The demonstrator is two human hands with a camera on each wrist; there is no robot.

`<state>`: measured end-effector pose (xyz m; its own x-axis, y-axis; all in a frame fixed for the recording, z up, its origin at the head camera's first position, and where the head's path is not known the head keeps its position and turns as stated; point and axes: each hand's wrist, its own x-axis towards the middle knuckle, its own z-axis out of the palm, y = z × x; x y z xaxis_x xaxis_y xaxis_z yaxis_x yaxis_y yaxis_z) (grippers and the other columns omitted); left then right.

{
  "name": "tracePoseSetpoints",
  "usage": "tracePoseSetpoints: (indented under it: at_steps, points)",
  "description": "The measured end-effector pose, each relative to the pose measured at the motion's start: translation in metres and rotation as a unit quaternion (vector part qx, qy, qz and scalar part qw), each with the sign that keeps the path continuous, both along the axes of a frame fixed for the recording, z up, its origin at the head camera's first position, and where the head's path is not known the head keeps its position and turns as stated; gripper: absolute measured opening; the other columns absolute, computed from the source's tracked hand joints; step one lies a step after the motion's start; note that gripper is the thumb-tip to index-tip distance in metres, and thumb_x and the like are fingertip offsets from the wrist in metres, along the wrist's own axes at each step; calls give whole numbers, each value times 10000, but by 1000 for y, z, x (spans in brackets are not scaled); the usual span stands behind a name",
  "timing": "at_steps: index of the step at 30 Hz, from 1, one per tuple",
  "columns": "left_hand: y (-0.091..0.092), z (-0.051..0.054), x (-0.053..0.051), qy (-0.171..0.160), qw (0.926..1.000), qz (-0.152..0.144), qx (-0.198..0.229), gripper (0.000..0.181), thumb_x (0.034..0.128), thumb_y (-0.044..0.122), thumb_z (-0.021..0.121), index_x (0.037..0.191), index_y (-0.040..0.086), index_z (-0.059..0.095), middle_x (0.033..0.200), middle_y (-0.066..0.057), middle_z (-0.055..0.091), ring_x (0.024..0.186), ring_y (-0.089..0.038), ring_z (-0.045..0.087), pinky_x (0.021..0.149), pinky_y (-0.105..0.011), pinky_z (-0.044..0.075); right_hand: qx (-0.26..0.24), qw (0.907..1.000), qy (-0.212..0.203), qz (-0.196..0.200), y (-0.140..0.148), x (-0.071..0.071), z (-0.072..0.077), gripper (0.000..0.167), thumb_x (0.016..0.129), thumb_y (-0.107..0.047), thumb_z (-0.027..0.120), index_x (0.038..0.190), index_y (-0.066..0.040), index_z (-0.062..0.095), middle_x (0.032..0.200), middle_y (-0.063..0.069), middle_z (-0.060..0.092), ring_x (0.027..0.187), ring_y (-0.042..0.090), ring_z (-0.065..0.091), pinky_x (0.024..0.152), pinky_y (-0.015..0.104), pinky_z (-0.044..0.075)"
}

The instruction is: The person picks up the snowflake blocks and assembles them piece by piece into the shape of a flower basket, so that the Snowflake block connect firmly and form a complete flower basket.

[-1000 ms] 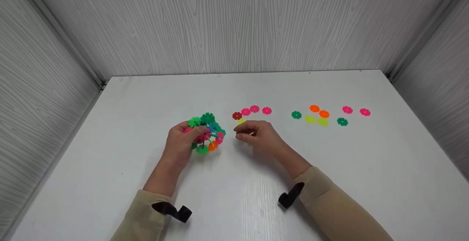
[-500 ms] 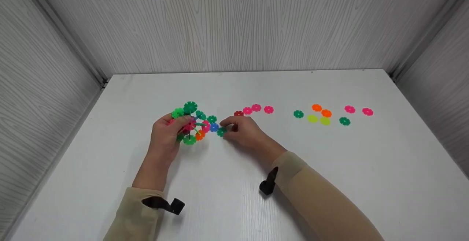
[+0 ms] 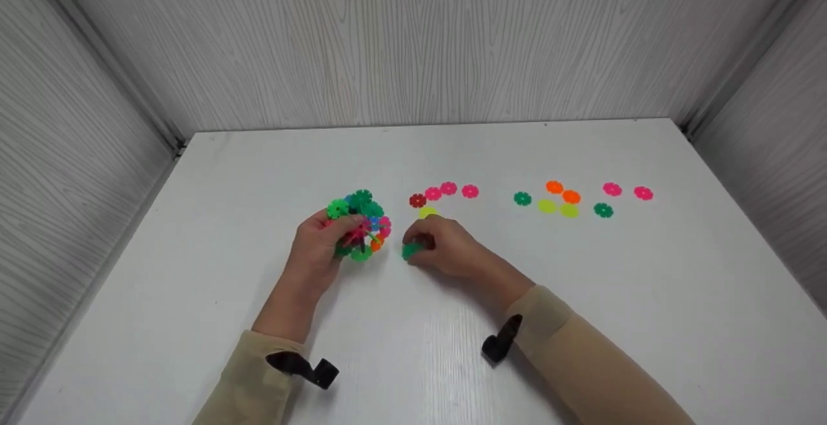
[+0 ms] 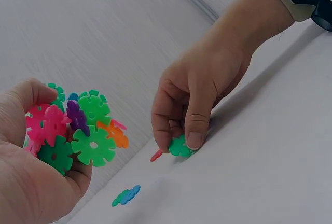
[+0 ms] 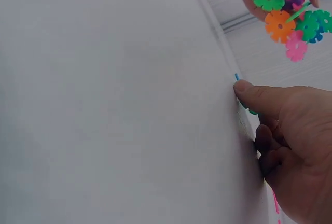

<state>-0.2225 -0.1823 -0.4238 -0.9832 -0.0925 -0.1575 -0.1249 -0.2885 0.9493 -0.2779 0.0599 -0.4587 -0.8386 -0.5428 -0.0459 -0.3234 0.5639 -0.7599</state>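
My left hand (image 3: 316,241) grips a ball-like cluster of interlocking snowflake discs (image 4: 93,145) in pink, green, purple and orange. Thumb and fingers press it from either side, above the table. Just right of it, close to the tabletop, my right hand (image 3: 449,247) pinches a single green snowflake disc (image 4: 180,147) between thumb and fingers. The two hands are apart. Under the cluster in the left wrist view, a blue disc (image 4: 130,194) and a green disc (image 4: 118,199) lie close together. A yellow disc (image 3: 428,212) lies just beyond the right hand's fingers.
Behind the right hand lie a dark red disc (image 3: 418,201) and several pink discs (image 3: 448,188). Farther right are orange (image 3: 554,187), yellow (image 3: 546,206), green (image 3: 603,210) and pink (image 3: 612,189) discs. Wood-grain panels (image 3: 413,44) enclose the white table (image 3: 258,160).
The right hand, without a visible disc at first, reached left to a green disc and now pinches it farther right. The left hand swung left with the cluster, then came back.
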Motion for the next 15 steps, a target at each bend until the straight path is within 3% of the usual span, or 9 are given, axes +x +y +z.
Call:
tracePoseSetpoints:
  at_steps: [6,11,15]
  points:
    - [20,-9,3,-204,9995,-233,-116,436,964,113,789,1365,26,640,1372,-124,648,1284,-256,603,1025,-306,554,-977,9947,-194,-261,27,13,0,229,925,-169,846,1132,-161,748,1036,-21,714,975,231,659,856,326,598]
    - [40,-19,9,-353,9979,-342,-433,458,944,166,820,1358,58,658,1356,-95,677,1295,-237,607,1043,-322,545,-2172,9734,-393,-620,44,19,3,245,994,-136,766,1231,-77,753,1066,56,745,910,267,733,849,324,625]
    - [51,-25,12,-403,9960,-362,-706,495,916,224,858,1349,81,666,1315,-65,701,1287,-225,614,1049,-338,546,-2804,9585,64,-518,48,20,9,242,1010,-91,735,1252,-80,751,1053,84,756,877,294,762,864,363,633]
